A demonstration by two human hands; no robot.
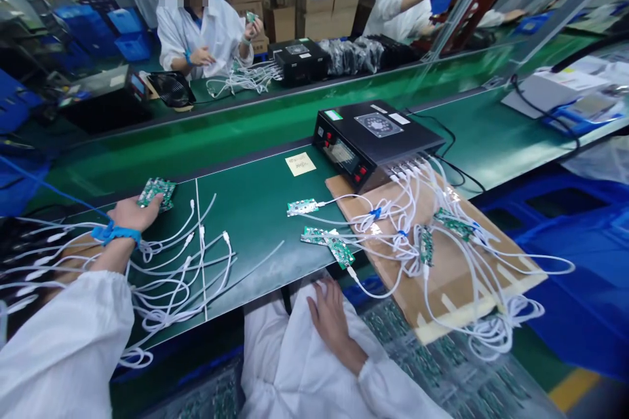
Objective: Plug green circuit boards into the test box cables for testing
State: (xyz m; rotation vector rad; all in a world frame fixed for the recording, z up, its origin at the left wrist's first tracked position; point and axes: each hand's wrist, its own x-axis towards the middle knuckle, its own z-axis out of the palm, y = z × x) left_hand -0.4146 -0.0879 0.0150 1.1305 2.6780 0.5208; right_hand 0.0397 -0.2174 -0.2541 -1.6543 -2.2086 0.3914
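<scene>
My left hand, with a blue wrist strap, grips green circuit boards above the far left side of the green bench. Loose white cables spread below and beside that hand. My right hand lies on my lap with its fingers stretched out, holding nothing. Right of centre, a small circuit board is plugged onto a white cable. Two overlapping boards lie close to the bench's front edge. More cabled boards rest on a brown cardboard sheet.
A black test box with red buttons stands on the bench, with many white cables in its side. A yellow note lies left of it. Across a green divider, a person holds a board. Blue bins are at the right.
</scene>
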